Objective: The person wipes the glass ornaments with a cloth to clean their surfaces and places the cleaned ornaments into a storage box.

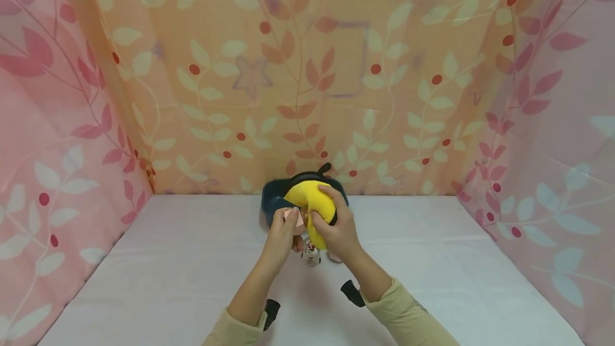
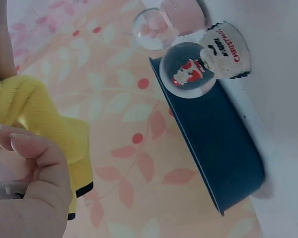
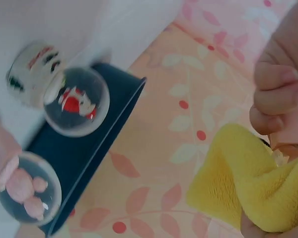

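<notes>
My left hand grips a small pink-based ornament between thumb and fingers. A clear part of it shows in the left wrist view, but the fingers and cloth hide most of its shape. My right hand pinches a fluffy yellow cloth with black edging. The cloth is bunched and folded against the ornament. Below the hands stands a snow globe with a white Christmas base and a red-and-white figure inside. Beside it is a second snow globe with a pink base and pink figure.
Behind the hands, a dark blue bin stands near the back edge of the white-covered table. A black curved item shows at the bin's top. Patterned fabric rises at the back and both sides.
</notes>
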